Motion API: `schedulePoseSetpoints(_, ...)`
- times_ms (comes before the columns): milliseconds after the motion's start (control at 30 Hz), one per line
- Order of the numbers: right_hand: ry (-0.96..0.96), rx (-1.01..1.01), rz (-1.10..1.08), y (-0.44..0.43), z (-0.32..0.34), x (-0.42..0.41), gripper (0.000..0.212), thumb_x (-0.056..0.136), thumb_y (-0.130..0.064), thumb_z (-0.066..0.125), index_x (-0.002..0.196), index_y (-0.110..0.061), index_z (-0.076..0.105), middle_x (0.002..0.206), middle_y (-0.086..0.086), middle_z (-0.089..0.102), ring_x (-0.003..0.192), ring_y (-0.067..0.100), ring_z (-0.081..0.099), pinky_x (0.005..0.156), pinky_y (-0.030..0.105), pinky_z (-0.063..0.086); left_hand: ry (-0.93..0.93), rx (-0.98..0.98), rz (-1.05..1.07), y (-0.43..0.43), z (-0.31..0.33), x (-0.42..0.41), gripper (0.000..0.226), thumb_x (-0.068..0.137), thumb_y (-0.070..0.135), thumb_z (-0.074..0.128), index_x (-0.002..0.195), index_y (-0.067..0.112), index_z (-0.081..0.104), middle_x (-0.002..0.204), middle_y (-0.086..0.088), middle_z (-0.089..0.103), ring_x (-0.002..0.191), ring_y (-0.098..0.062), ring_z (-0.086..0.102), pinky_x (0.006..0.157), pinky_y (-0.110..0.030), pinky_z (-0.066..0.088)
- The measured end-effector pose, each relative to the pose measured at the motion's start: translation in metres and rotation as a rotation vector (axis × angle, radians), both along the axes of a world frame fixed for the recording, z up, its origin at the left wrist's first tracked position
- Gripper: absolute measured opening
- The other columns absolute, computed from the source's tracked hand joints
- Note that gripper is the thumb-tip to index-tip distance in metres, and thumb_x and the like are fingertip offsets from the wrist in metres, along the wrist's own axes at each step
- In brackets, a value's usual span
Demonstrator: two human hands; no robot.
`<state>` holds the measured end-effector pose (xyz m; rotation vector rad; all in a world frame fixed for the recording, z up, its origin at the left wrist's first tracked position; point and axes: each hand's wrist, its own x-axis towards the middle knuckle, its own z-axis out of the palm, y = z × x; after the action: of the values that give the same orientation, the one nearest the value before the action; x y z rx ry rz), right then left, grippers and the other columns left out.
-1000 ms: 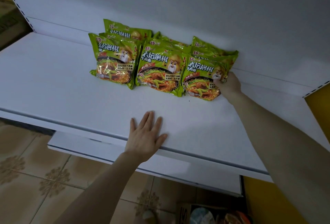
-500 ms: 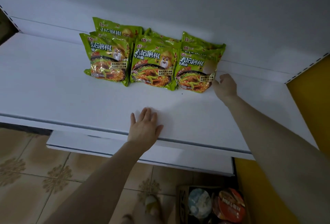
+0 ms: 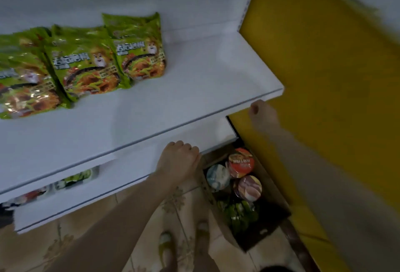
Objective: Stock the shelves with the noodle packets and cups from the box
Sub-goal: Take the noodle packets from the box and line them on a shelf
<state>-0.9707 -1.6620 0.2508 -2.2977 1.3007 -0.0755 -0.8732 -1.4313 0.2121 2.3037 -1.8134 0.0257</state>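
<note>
Green noodle packets (image 3: 86, 63) lean in overlapping rows on the white upper shelf (image 3: 194, 98), at its left. The cardboard box (image 3: 266, 224) sits on the floor at lower right. It holds three noodle cups, red (image 3: 241, 162), pale blue (image 3: 217, 176) and purple (image 3: 249, 187), plus green packets (image 3: 238, 213). My left hand (image 3: 179, 161) is curled over the front edge of the lower shelf, just left of the box. My right hand (image 3: 263, 113) hangs off the upper shelf's right corner, fingers loosely closed, empty. The view is blurred.
A yellow wall panel (image 3: 324, 76) rises right of the shelves and box. More packets (image 3: 71, 181) show on the lower shelf (image 3: 129, 167). Patterned floor tiles (image 3: 86, 239) and my feet (image 3: 166, 243) lie below.
My right hand left the rightmost packet and pulled back past the shelf's right corner. My left hand dropped from the upper shelf to the lower shelf's edge. The view swung right and down toward the box.
</note>
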Motion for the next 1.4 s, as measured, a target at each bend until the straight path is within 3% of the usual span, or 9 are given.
schedulePoseSetpoints(133, 0.147, 0.048, -0.177, -0.017, -0.023, -0.097, 0.034, 0.096, -0.015, 0.043, 0.126, 0.001, 0.049, 0.118, 0.022, 0.059, 0.104, 0.036, 0.058, 0.076, 0.036, 0.045, 0.072, 0.145, -0.185, -0.031, -0.024, -0.053, 0.035, 0.078, 0.029, 0.04, 0.05, 0.016, 0.056, 0.045, 0.0, 0.053, 0.038, -0.018, 0.05, 0.042, -0.017, 0.034)
schedulePoseSetpoints(233, 0.203, 0.14, -0.267, -0.017, -0.051, -0.159, 0.036, 0.096, -0.016, 0.044, 0.129, -0.001, 0.046, 0.112, 0.023, 0.061, 0.087, 0.036, 0.059, 0.069, 0.038, 0.045, 0.103, 0.21, -0.253, -0.055, -0.047, -0.093, 0.038, 0.081, 0.031, 0.039, 0.056, 0.013, 0.06, 0.05, -0.007, 0.058, 0.043, -0.025, 0.055, 0.044, -0.021, 0.041)
schedulePoseSetpoints(367, 0.224, 0.221, -0.385, -0.01, -0.098, -0.22, 0.036, 0.096, -0.016, 0.044, 0.127, 0.0, 0.046, 0.094, 0.02, 0.059, 0.074, 0.028, 0.051, 0.063, 0.036, 0.042, 0.117, 0.288, -0.341, -0.082, -0.078, -0.144, 0.03, 0.096, 0.03, 0.041, 0.092, 0.009, 0.062, 0.087, -0.012, 0.065, 0.082, -0.031, 0.062, 0.064, -0.029, 0.04)
schedulePoseSetpoints(467, 0.214, 0.296, -0.437, -0.004, -0.143, -0.252, 0.032, 0.096, -0.019, 0.044, 0.121, 0.002, 0.048, 0.086, 0.015, 0.054, 0.078, 0.029, 0.05, 0.065, 0.037, 0.04, 0.097, 0.381, -0.345, -0.1, -0.113, -0.168, 0.034, 0.099, 0.033, 0.031, 0.106, 0.013, 0.057, 0.102, -0.008, 0.063, 0.093, -0.027, 0.06, 0.066, -0.028, 0.037)
schedulePoseSetpoints(533, 0.219, 0.337, -0.453, -0.001, -0.177, -0.266, 0.029, 0.096, -0.018, 0.043, 0.116, 0.002, 0.049, 0.084, 0.015, 0.055, 0.082, 0.032, 0.051, 0.065, 0.034, 0.036, 0.118, 0.405, -0.347, -0.11, -0.149, -0.175, 0.033, 0.098, 0.033, 0.033, 0.107, 0.013, 0.057, 0.103, -0.008, 0.064, 0.093, -0.027, 0.061, 0.068, -0.03, 0.044)
schedulePoseSetpoints(767, 0.209, 0.445, -0.539, 0.008, -0.341, -0.296, 0.032, 0.095, -0.017, 0.047, 0.122, -0.001, 0.051, 0.119, 0.019, 0.06, 0.113, 0.032, 0.055, 0.088, 0.033, 0.044, 0.103, 0.55, -0.485, -0.14, -0.312, -0.207, 0.029, 0.099, 0.03, 0.031, 0.107, 0.014, 0.054, 0.104, -0.006, 0.061, 0.096, -0.023, 0.059, 0.071, -0.033, 0.045)
schedulePoseSetpoints(1033, 0.337, 0.549, -0.547, 0.008, -0.533, -0.311, 0.038, 0.094, -0.016, 0.047, 0.131, -0.008, 0.042, 0.131, 0.019, 0.05, 0.119, 0.036, 0.05, 0.094, 0.039, 0.044, 0.037, 0.676, -0.756, -0.179, -0.494, -0.262, 0.021, 0.095, 0.008, 0.043, 0.113, 0.008, 0.054, 0.107, -0.011, 0.059, 0.096, -0.028, 0.059, 0.074, -0.038, 0.049)
schedulePoseSetpoints(1267, 0.355, 0.593, -0.599, -0.006, -0.618, -0.309, 0.048, 0.09, -0.019, 0.056, 0.134, -0.007, 0.038, 0.132, 0.019, 0.047, 0.12, 0.037, 0.047, 0.093, 0.038, 0.044, -0.135, 0.709, -0.952, -0.196, -0.584, -0.289, 0.039, 0.094, -0.001, 0.035, 0.13, 0.007, 0.046, 0.132, -0.013, 0.048, 0.122, -0.026, 0.046, 0.097, -0.034, 0.04)
schedulePoseSetpoints(1400, 0.444, 0.478, -0.594, -0.007, -0.636, -0.307, 0.038, 0.094, -0.014, 0.047, 0.131, -0.007, 0.041, 0.135, 0.019, 0.043, 0.125, 0.034, 0.042, 0.096, 0.038, 0.042, -0.211, 0.524, -0.974, -0.197, -0.606, -0.291, 0.029, 0.081, 0.01, 0.056, 0.109, 0.015, 0.063, 0.109, -0.006, 0.064, 0.101, -0.021, 0.061, 0.084, -0.029, 0.049)
